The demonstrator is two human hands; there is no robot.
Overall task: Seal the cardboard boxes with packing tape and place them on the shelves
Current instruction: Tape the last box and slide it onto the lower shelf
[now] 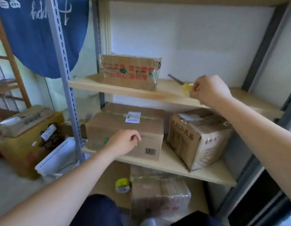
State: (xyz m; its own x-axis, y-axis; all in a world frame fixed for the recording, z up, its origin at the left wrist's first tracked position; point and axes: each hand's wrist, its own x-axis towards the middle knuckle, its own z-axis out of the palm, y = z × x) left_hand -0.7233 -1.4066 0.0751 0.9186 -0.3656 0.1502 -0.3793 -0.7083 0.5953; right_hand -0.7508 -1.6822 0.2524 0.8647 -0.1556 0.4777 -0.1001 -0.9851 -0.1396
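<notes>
On upper shelf (125,91), right hand (208,90) pinching scissors (184,84), handles half-hidden, left hand (125,142) loosely curled, holding nothing

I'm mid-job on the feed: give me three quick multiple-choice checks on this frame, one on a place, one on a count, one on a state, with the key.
1. Where is the tape roll?
A. Top shelf
B. Middle shelf
C. On the flat cardboard at the bottom, left of the plastic-wrapped box

2. How many boxes stand on the middle shelf?
A. One
B. Two
C. Four

3. What is the right hand doing?
A. Lying flat on a box
B. Holding the yellow handles of the scissors on the top shelf
C. Holding the tape roll

Key: 1 C, the yellow-green roll lies low, beside the wrapped box. 2 B, the barcode box and the tilted box share that shelf. 3 B, its grip closes on the yellow handles while the blades point away along the shelf.
</notes>
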